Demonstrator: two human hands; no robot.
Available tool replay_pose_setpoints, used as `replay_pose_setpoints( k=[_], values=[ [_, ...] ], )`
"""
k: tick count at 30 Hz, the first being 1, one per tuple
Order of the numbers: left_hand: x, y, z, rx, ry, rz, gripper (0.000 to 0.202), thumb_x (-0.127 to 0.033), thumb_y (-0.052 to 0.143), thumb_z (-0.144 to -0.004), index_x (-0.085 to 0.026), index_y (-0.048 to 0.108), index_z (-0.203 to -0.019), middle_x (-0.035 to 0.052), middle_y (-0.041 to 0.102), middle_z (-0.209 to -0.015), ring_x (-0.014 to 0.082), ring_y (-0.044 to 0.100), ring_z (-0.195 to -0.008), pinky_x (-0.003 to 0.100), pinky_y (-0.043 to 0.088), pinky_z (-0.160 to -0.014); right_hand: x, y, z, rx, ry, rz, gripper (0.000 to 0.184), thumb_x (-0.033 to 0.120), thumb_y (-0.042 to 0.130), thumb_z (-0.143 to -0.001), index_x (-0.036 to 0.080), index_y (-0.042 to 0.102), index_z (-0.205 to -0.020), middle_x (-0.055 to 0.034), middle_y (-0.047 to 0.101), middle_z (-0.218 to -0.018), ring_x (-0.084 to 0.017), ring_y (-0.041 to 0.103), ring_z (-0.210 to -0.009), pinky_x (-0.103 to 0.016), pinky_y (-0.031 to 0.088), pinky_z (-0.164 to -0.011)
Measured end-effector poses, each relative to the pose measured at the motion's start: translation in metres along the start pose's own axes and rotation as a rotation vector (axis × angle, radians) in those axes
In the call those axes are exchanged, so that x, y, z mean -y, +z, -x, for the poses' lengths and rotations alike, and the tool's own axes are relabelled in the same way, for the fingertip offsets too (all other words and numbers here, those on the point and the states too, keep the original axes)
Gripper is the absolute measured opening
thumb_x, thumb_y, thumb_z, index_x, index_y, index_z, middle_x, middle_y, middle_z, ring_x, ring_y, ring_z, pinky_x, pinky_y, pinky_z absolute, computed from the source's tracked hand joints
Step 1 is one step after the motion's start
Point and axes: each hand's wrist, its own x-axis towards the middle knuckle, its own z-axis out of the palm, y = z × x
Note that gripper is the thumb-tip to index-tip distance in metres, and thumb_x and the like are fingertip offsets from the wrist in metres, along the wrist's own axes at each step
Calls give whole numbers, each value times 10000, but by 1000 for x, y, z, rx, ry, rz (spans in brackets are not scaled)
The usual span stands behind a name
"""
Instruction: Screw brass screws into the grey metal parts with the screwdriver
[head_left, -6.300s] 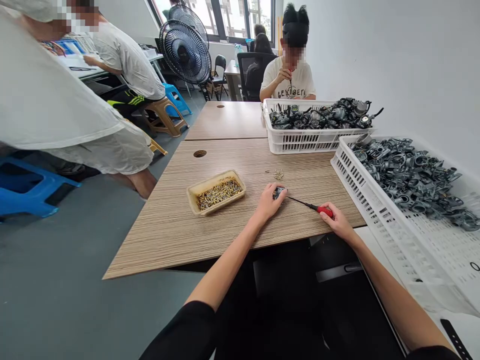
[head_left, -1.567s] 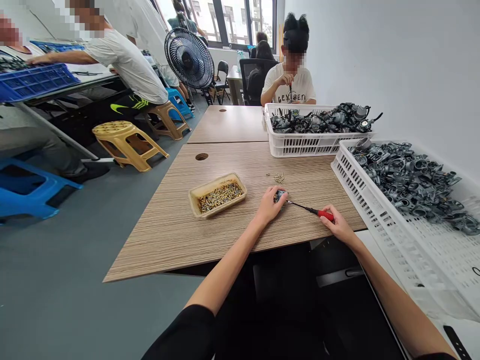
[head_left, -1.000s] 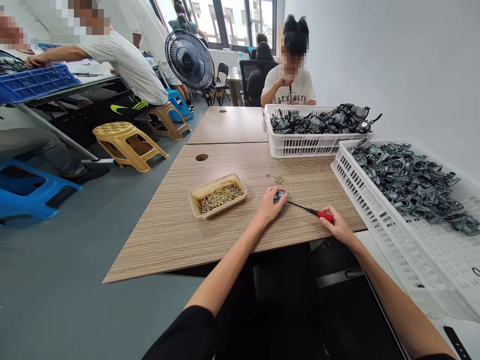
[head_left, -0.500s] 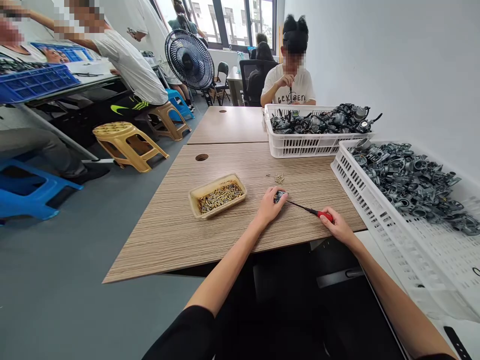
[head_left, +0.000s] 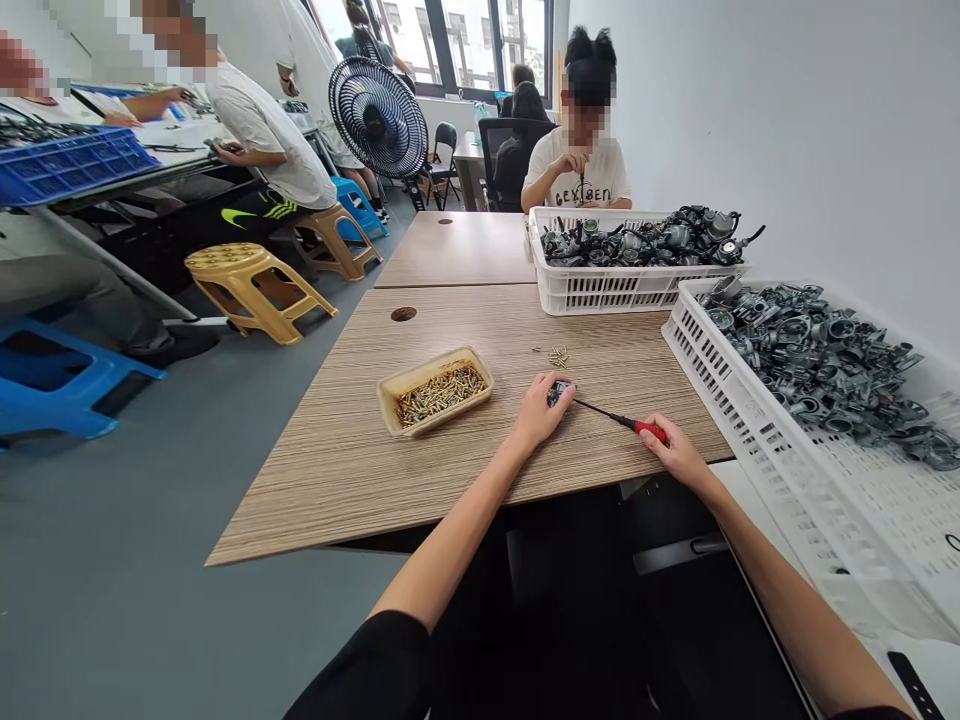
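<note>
Pinching the red handle of a screwdriver (head_left: 624, 420) between thumb and fingers, the right hand (head_left: 679, 448) of a person in black sleeves (head_left: 367, 660) was held by the near edge of a wood-grain table (head_left: 330, 480). The tool's dark shaft slanted to the left and away toward a small metal part (head_left: 556, 392) at the middle of the tabletop; whether the tip touched it could not be made out. The left hand (head_left: 536, 412) curled over that part, clasping it between fingers and thumb and hiding much of it. To the left sat a cream tub (head_left: 385, 408) with a bed of small brass-colored pieces (head_left: 442, 393), and a little loose heap (head_left: 559, 356) of similar pieces lay just beyond the left hand. On the right, a long white crate (head_left: 709, 355) bore a pile of gray castings (head_left: 817, 350). Farther off, a second white crate (head_left: 615, 290) was heaped with dark assemblies (head_left: 637, 240). Behind it, a co-worker (head_left: 547, 165) in a printed white shirt held a slim tool upright. At far left, a seated person in white (head_left: 259, 125) worked near a blue crate (head_left: 75, 160), while a black fan (head_left: 379, 118) stood before the windows (head_left: 457, 40).
</note>
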Motion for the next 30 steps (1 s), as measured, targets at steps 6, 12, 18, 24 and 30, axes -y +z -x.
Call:
replay_pose_setpoints(
  k=[6, 12, 18, 24, 30],
  values=[
    [1, 0, 0, 4, -11, 4, 213, -408, 532, -1014, -239, 648, -1071, 59, 670, -1113, 212, 624, -1101, 364, 498, -1000, 2, 0, 2, 3, 5, -4, 296, 526, 534, -959, 231, 555, -939, 16, 529, -764, -182, 486, -690, -314, 392, -679],
    [2, 1, 0, 0, 8, 10, 205, -402, 539, -1011, -240, 650, -1070, 55, 671, -1117, 210, 621, -1117, 358, 495, -1005, 3, 0, 2, -6, 14, 2, 293, 523, 541, -955, 231, 543, -925, 23, 515, -728, -178, 467, -664, -315, 390, -675],
    [2, 1, 0, 6, 4, -1, 198, -390, 543, -1008, -240, 654, -1071, 59, 677, -1122, 213, 624, -1114, 364, 503, -1006, 3, 0, 0, -3, 0, 0, 320, 541, 528, -957, 228, 551, -896, 18, 518, -736, -177, 470, -670, -310, 388, -667],
    [0, 0, 0, 9, -3, -1, 200, -392, 540, -1008, -239, 654, -1067, 60, 680, -1121, 214, 624, -1115, 370, 504, -1011, 3, 0, 1, 6, 15, -3, 332, 557, 523, -964, 234, 546, -888, 20, 508, -729, -179, 460, -666, -312, 384, -661],
    [-1, 0, -1, 12, -13, 2, 202, -394, 534, -1009, -239, 649, -1069, 62, 680, -1118, 214, 621, -1122, 372, 494, -1027, 4, 0, 1, 11, 17, 5, 345, 570, 521, -963, 235, 539, -883, 21, 496, -713, -179, 450, -659, -310, 381, -652]
  ],
)
